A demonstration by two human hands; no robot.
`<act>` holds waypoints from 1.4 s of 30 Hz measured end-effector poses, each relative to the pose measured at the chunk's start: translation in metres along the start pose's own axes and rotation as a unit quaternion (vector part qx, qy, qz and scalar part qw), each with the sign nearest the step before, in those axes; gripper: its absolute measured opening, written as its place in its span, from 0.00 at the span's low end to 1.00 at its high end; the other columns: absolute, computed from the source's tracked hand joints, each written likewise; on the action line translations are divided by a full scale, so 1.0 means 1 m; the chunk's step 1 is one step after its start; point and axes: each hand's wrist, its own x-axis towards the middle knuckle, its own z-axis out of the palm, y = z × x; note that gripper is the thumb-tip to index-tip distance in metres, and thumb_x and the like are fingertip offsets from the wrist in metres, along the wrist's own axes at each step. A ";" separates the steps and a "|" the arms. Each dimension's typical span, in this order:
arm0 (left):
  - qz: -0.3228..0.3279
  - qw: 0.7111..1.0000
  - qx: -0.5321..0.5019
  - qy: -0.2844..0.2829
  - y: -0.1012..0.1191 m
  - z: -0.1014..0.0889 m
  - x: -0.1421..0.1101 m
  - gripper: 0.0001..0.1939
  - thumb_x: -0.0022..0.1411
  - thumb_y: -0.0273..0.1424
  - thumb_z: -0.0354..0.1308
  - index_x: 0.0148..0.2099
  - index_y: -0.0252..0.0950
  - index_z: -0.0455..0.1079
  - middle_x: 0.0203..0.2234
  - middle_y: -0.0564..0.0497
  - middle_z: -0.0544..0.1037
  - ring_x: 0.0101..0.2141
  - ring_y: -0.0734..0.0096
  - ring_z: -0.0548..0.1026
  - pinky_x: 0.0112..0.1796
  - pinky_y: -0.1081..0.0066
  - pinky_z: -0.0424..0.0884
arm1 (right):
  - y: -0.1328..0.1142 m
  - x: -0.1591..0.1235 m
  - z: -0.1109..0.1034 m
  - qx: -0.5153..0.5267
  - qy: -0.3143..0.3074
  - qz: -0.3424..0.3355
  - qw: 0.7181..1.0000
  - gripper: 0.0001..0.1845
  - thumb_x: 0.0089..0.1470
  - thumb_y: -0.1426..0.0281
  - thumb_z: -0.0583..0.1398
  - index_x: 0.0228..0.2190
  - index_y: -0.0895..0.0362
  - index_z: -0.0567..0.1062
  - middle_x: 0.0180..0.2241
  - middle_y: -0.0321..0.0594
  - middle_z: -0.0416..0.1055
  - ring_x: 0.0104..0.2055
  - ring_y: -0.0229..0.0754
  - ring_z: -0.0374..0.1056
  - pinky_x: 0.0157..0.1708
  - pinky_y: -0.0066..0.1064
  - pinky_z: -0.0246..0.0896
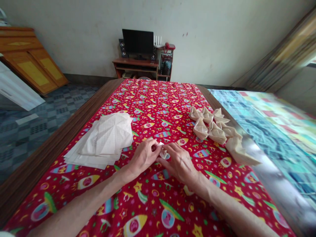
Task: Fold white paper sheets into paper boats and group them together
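As hands (143, 158) meet, small folded paper (163, 152) between them

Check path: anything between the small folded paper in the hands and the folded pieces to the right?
Only the right hand, pinching the small folded paper along with the left hand, is on that side. Past it, only the red printed tablecloth shows before the folded paper pieces.

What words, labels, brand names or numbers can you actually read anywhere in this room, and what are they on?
None can be read.
The red printed tablecloth shows only rockets, stars and planets.
The folded paper pieces show no writing.
The monitor shows no legible marks.
The dark packet on the shelf is too small and blurred to read.
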 end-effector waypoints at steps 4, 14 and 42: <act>0.060 0.994 -0.093 0.026 0.008 -0.003 -0.003 0.09 0.67 0.31 0.46 0.35 0.36 0.64 0.30 0.51 0.71 0.34 0.72 0.72 0.38 0.72 0.67 | 0.004 0.004 0.003 0.063 0.063 0.031 0.996 0.08 0.59 0.70 0.53 0.34 0.57 0.72 0.31 0.41 0.72 0.32 0.39 0.66 0.33 0.30 0.59; -0.030 0.968 -0.246 -0.033 -0.006 -0.001 -0.001 0.17 0.64 0.35 0.51 0.53 0.36 0.60 0.33 0.50 0.77 0.34 0.70 0.76 0.36 0.71 0.72 | 0.020 0.018 0.002 0.434 0.078 0.297 0.847 0.14 0.46 0.57 0.60 0.25 0.56 0.69 0.20 0.33 0.68 0.21 0.36 0.62 0.20 0.26 0.58; 0.272 0.959 0.017 -0.079 -0.033 -0.007 0.000 0.13 0.63 0.24 0.53 0.49 0.39 0.70 0.45 0.49 0.74 0.49 0.67 0.69 0.50 0.63 0.69 | 0.039 0.009 0.002 0.014 0.027 0.148 0.989 0.06 0.54 0.66 0.59 0.28 0.55 0.73 0.28 0.37 0.70 0.30 0.37 0.65 0.30 0.26 0.57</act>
